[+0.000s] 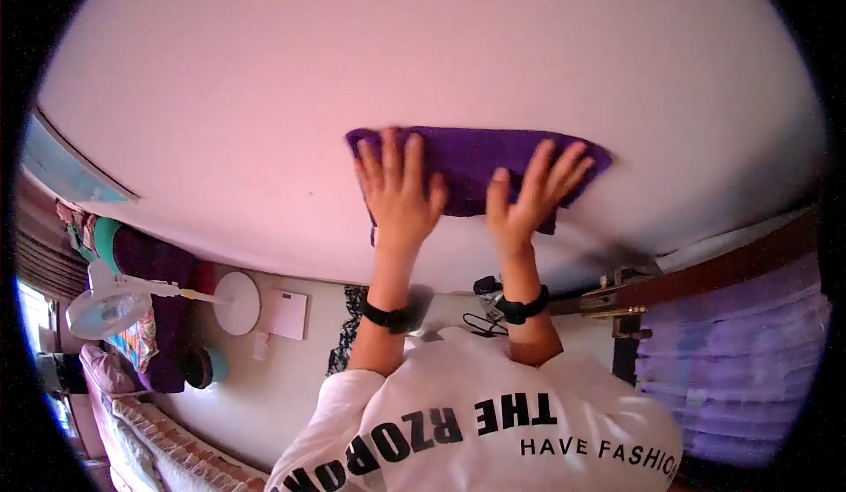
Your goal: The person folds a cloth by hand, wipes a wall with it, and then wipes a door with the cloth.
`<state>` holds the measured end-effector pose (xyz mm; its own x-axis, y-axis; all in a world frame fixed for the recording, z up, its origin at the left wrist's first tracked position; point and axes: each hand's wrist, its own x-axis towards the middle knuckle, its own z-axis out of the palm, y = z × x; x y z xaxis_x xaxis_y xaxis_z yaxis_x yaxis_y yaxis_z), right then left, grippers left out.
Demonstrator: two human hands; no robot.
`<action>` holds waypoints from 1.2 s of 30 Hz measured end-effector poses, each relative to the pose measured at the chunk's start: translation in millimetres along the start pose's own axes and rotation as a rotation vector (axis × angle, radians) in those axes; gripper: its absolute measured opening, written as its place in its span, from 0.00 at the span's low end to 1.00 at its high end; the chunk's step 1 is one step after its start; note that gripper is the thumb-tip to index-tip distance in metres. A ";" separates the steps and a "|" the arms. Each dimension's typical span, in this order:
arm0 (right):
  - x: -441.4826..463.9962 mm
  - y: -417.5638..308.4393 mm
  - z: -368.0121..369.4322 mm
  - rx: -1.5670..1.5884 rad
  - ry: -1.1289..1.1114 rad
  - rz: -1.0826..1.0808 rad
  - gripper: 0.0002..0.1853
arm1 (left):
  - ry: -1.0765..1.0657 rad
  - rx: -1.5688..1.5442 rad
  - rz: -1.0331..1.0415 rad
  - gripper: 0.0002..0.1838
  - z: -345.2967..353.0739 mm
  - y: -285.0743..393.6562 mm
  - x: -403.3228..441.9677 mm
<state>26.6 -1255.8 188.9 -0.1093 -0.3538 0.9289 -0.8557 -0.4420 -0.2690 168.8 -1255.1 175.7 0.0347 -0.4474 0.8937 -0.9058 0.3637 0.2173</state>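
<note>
Two bare hands are pressing on a purple cloth (467,161), which is lying spread against a broad pale wall (493,42) in front of the person. The left hand (399,197) is resting flat near one end, and the right hand (527,197) is covering part of the other. Both hands are opening wide with fingers spread, standing apart from each other and gripping nothing visibly. A dark band (386,316) is circling the left wrist, and a dark watch (522,307) is circling the right. The person is wearing a white shirt (599,408) with black lettering.

Off to the left, a round teal container (216,366) is sitting on the floor (291,373); something dark is showing at it, too small to identify. A white fan (110,311) is standing near it, and a purple curtain (723,377) is hanging at the right.
</note>
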 end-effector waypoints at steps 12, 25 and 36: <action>-15.4 -45.0 17.7 -0.036 -0.192 -0.098 0.25 | 0.106 -0.238 -0.259 0.33 -13.8 -20.0 -17.4; 26.6 80.4 -71.8 -0.111 -0.015 0.024 0.30 | -0.007 -0.134 -0.033 0.36 33.2 119.4 19.6; 37.8 94.0 -75.4 0.033 -0.014 0.082 0.35 | -0.057 -0.026 0.002 0.32 40.2 128.4 21.0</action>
<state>-96.1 -1248.5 218.0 -0.1713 -0.4009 0.9000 -0.8269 -0.4381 -0.3525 36.3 -1250.6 206.6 0.0080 -0.4924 0.8704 -0.8947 0.3852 0.2261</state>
